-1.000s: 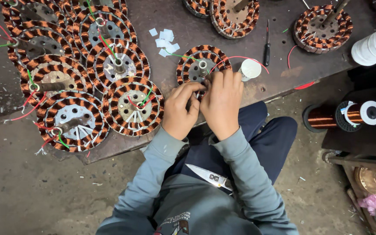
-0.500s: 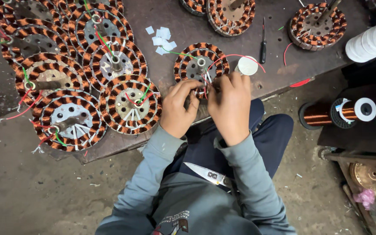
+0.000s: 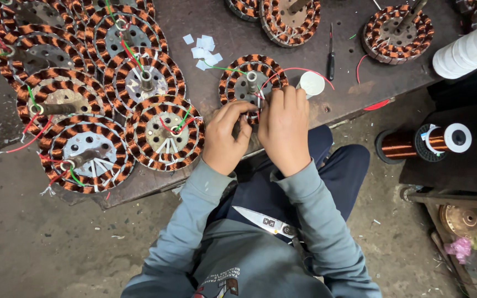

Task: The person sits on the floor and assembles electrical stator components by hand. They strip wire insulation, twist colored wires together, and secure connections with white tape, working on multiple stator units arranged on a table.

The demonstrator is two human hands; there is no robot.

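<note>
Working a copper-wound stator (image 3: 244, 83) at the counter (image 3: 354, 88) near edge.
Left hand (image 3: 224, 138) and right hand (image 3: 284, 129) both pinching its near windings; finished stators (image 3: 164, 132) stacked left.

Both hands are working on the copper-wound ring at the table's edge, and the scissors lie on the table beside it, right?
Not quite. In the head view the scissors lie on the person's lap, not the table. Both hands, left hand and right hand, are indeed on the copper-wound ring.
</note>
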